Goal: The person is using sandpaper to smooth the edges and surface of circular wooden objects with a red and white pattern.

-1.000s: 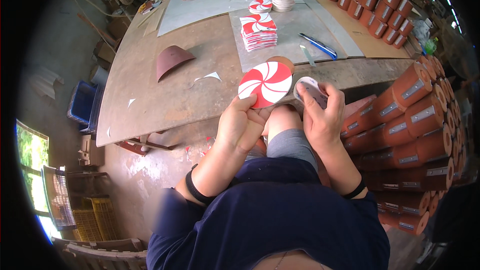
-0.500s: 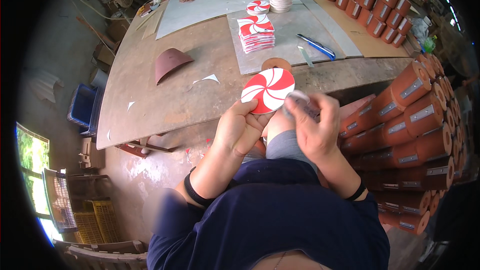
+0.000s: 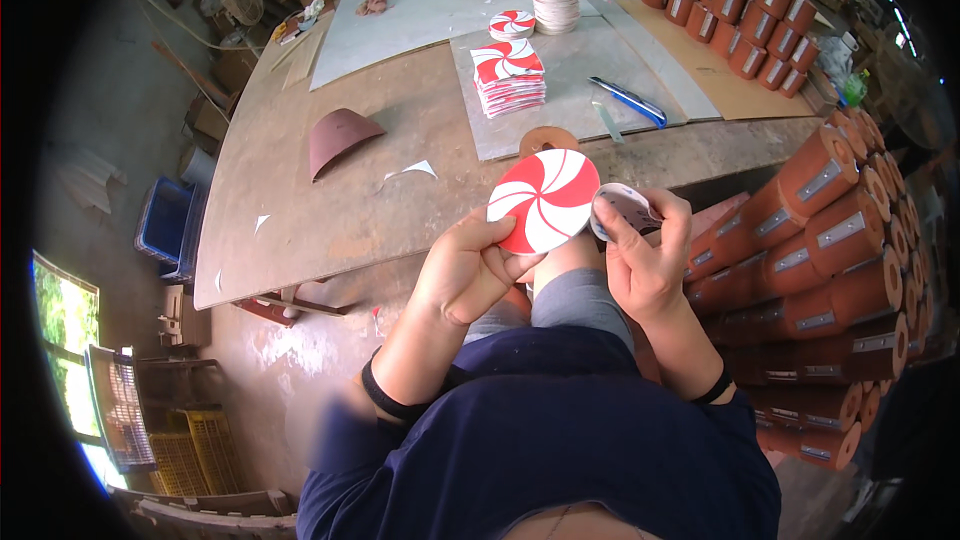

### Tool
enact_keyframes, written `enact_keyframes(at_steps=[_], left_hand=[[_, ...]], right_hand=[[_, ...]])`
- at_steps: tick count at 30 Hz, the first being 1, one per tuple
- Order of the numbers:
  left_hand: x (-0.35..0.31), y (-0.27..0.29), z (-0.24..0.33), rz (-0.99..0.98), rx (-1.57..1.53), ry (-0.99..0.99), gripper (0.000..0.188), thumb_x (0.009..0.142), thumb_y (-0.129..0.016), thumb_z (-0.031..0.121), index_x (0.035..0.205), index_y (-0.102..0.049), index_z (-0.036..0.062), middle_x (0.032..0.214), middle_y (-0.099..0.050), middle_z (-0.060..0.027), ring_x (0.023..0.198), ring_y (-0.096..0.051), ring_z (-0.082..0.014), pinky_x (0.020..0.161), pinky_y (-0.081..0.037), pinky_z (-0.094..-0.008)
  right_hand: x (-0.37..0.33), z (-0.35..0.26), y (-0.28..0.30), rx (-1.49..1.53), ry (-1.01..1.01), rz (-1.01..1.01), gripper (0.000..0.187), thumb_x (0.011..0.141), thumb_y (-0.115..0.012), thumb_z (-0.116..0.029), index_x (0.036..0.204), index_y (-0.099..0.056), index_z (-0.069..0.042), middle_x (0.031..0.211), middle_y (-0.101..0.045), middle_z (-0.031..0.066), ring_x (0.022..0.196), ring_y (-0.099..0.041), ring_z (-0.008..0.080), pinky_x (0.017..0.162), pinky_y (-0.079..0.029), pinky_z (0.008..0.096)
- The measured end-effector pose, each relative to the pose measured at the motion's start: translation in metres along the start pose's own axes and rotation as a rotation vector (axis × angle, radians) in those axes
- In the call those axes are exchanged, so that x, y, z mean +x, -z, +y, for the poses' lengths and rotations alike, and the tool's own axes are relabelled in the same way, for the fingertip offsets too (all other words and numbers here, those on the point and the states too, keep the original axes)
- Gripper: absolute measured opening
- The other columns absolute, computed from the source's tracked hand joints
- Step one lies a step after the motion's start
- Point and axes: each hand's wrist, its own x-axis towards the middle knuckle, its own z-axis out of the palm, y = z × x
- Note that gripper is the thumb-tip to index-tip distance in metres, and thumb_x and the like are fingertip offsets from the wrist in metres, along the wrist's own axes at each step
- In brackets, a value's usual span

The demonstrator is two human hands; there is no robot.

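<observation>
My left hand (image 3: 462,265) pinches a round disc (image 3: 545,195) with a red and white swirl face, thumb on its lower left edge. The swirl side faces up toward me. Close to the disc's right edge, my right hand (image 3: 648,260) is closed on a curled piece of sandpaper (image 3: 625,202) with a pale, marked back and dark grey edge. I cannot tell whether it touches the disc. Just behind the disc on the table lies a brown ring-shaped piece (image 3: 547,136), partly covered by it.
On the table (image 3: 290,230) stand a stack of square swirl sheets (image 3: 510,85), stacked discs (image 3: 555,10), a blue utility knife (image 3: 630,103) and a curved reddish-brown sheet (image 3: 342,138). Brown cylinders with metal plates (image 3: 830,210) are piled close by my right arm; more stand at the back right (image 3: 735,5).
The sandpaper in my right hand has turned and now shows its pale back. Both hands and the disc have shifted slightly right and nearer to me.
</observation>
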Motion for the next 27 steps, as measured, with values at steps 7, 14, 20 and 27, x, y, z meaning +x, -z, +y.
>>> enact_keyframes(at_steps=[7, 14, 20, 27], left_hand=[[-0.003, -0.003, 0.013, -0.116, 0.084, 0.052, 0.040, 0.085, -0.040, 0.002, 0.120, -0.028, -0.0125, 0.112, -0.048, -0.0240, 0.097, -0.057, -0.0303, 0.078, -0.053, -0.0366], [-0.003, 0.005, 0.026, -0.210, 0.129, 0.116, 0.048, 0.079, -0.046, -0.004, 0.121, -0.026, -0.0147, 0.105, -0.052, -0.0254, 0.083, -0.062, -0.0288, 0.065, -0.056, -0.0314], [-0.007, 0.009, 0.033, -0.256, 0.258, 0.131, 0.049, 0.074, -0.051, -0.005, 0.119, -0.033, -0.0141, 0.099, -0.057, -0.0211, 0.074, -0.064, -0.0210, 0.060, -0.053, -0.0226], [-0.009, 0.007, 0.037, -0.330, 0.447, 0.166, 0.048, 0.073, -0.055, -0.003, 0.118, -0.040, -0.0097, 0.095, -0.059, -0.0122, 0.072, -0.058, -0.0107, 0.056, -0.044, -0.0179]], right_hand=[[0.005, 0.004, 0.008, 0.105, 0.008, 0.039, 0.043, 0.064, -0.060, 0.002, 0.104, -0.063, -0.016, 0.092, -0.046, 0.0083, 0.078, -0.047, 0.0213, 0.064, -0.041, 0.0283], [0.012, -0.001, 0.019, 0.200, 0.084, 0.042, 0.036, 0.064, -0.065, -0.003, 0.098, -0.066, -0.016, 0.094, -0.045, 0.0085, 0.079, -0.048, 0.0209, 0.063, -0.042, 0.0274], [0.016, -0.003, 0.026, 0.250, 0.079, -0.008, 0.035, 0.062, -0.064, -0.002, 0.094, -0.067, -0.016, 0.093, -0.046, 0.0075, 0.079, -0.048, 0.0208, 0.065, -0.041, 0.0292], [0.021, -0.004, 0.032, 0.355, 0.157, 0.003, 0.034, 0.062, -0.063, -0.005, 0.094, -0.066, -0.016, 0.096, -0.048, 0.0072, 0.079, -0.049, 0.0197, 0.068, -0.039, 0.0298]])
